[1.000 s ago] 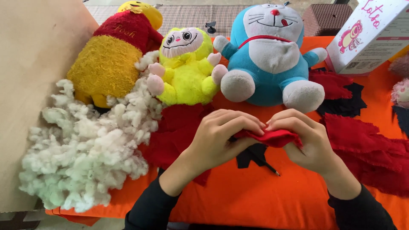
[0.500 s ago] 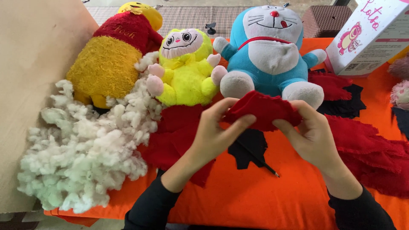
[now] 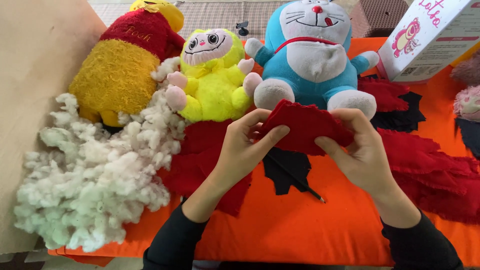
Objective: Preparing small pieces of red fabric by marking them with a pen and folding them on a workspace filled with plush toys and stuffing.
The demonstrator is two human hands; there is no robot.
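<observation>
**Both hands on the red felt, pencil underneath**

The bench (image 3: 300, 235), under its orange cloth, fills my view. At nine o'clock lies the big heap of white stuffing (image 3: 95, 185), spilling against the tan board (image 3: 35, 100) on that edge. Along twelve o'clock sit three plush toys: the yellow bear (image 3: 120, 75) in its red top at eleven, the neon yellow doll (image 3: 215, 85) at the middle, the blue cat (image 3: 310, 55) at one. A white box (image 3: 430, 45) stands at two o'clock. Red scraps (image 3: 435, 165) and black scraps (image 3: 400, 115) lie from three round to five, and more red felt lies beneath my left wrist.

The red felt (image 3: 305, 127) is held up at the centre, just in front of the blue cat's feet, clear of the bench. My left hand (image 3: 245, 150) is closed on its left edge, thumb over the front, fingers curled behind. My right hand (image 3: 360, 150) pinches its right edge the same way, thumb in front. Neither hand has anything else in it.

Below the felt, a pencil (image 3: 300, 182) lies aslant across a black piece (image 3: 287, 170), tip toward five o'clock.

The risks, as I judge them: the felt is limp and gripped only at its edges, so pulling unevenly could stretch or tear it, or let one side slip free. Lowering my wrists blind could knock the pencil away, or drag stuffing fibres onto the felt.
</observation>
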